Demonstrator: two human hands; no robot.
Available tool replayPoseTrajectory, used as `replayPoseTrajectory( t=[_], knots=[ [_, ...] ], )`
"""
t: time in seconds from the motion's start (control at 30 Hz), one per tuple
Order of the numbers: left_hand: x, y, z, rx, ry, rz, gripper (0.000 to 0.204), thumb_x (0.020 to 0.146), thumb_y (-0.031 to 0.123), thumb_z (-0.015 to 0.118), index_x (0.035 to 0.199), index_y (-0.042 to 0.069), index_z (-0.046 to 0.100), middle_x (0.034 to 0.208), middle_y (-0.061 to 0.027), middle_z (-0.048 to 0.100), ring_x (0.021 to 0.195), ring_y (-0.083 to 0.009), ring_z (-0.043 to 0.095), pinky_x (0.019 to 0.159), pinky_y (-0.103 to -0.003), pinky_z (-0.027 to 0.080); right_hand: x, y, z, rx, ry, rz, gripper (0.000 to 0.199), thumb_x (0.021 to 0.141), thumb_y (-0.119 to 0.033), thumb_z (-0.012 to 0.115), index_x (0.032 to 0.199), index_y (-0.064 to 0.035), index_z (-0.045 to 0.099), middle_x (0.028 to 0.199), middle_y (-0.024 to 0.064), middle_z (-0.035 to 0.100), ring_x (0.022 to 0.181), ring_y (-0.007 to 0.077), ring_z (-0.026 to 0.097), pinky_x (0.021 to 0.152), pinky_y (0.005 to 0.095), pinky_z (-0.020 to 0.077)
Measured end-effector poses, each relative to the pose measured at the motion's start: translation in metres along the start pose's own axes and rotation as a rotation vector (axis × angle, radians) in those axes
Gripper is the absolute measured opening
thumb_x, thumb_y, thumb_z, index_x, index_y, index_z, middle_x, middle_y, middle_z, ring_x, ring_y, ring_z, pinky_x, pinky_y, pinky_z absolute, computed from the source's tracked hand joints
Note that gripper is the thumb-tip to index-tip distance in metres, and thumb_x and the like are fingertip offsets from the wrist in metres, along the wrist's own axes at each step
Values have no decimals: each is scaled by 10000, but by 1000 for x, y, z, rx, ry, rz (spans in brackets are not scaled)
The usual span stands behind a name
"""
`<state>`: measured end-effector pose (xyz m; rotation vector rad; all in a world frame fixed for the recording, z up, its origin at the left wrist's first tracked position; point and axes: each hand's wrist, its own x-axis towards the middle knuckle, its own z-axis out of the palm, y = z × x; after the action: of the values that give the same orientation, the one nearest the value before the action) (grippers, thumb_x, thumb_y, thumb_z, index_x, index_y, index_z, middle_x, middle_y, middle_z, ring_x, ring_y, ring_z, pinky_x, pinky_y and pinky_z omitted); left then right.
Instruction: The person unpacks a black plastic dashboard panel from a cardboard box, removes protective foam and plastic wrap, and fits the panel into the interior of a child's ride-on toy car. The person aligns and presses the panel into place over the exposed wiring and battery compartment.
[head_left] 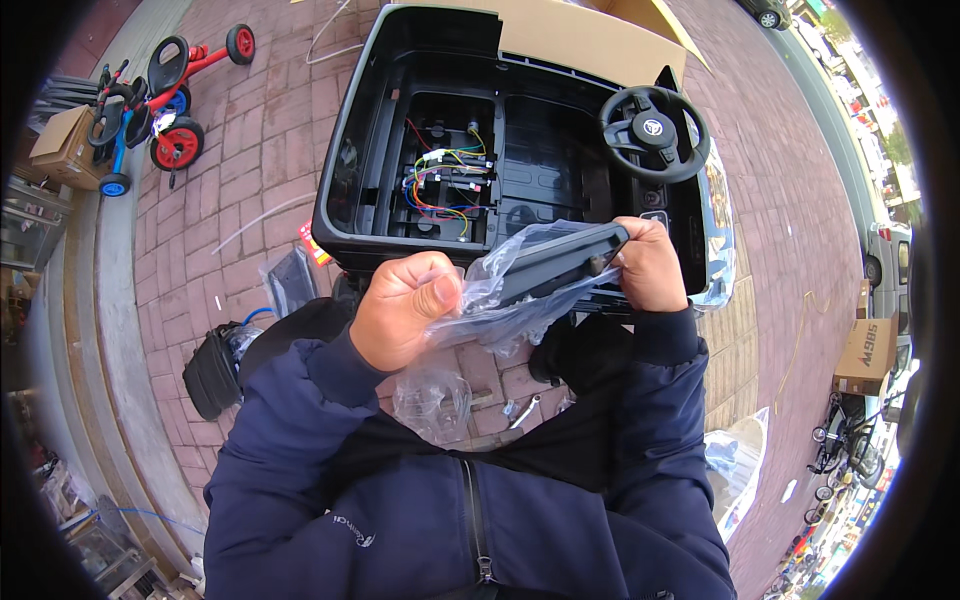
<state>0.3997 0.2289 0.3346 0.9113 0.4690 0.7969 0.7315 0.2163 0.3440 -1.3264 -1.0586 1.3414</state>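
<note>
Both hands are in front of a black plastic toy ride-on car body point(345, 205). My left hand point(402, 308) is closed in a fist on a crumpled clear plastic bag point(488, 283). A long black plastic part point(565, 256) lies partly inside this bag, and my right hand point(654, 268) grips its right end; whether film is also under those fingers I cannot tell. Behind the hands, coloured wires point(440, 207) run through an open recess in the car's seat area. A black steering wheel point(611, 118) is mounted at the car's right side.
Beyond the car stands an open cardboard box point(590, 40). Red and blue tricycles point(178, 140) are at far left. On the brick ground near my legs lie a clear plastic bag point(432, 400), a wrench point(526, 410) and a black bag-like item point(208, 375). Another carton point(866, 352) stands far right.
</note>
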Motion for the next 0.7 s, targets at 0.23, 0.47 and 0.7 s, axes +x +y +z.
replayPoseTrajectory(
  t=[0.23, 0.47, 0.7],
  knots=[
    [17, -13, -4, 101, 429, 115, 260, 1071, 324, 650, 1032, 68, 626, 817, -5, 630, 535, -48, 459, 479, -209, 361, -3, 20, 33, 102, -214, 92, 176, 797, 128, 539, 751, 34, 680, 750, 18, 687, 690, 65, 585, 639, 228, 432],
    [32, 7, 9, 1214, 174, 881, 572, 834, 395, 865, 1231, 30, 676, 1061, -147, 698, 961, -329, 664, 908, -432, 508, -2, 20, 72, 595, -211, 168, 140, 801, 139, 548, 778, 25, 626, 805, 128, 697, 665, 186, 642, 623, 281, 514],
    [41, 5, 11, 1288, -69, 690, 434, 765, 331, 933, 992, 35, 713, 825, -112, 731, 693, -293, 709, 636, -357, 552, 5, 22, 74, 597, -169, 185, 137, 789, 132, 536, 790, 24, 620, 859, 166, 700, 748, 214, 648, 706, 307, 539]
  ],
)
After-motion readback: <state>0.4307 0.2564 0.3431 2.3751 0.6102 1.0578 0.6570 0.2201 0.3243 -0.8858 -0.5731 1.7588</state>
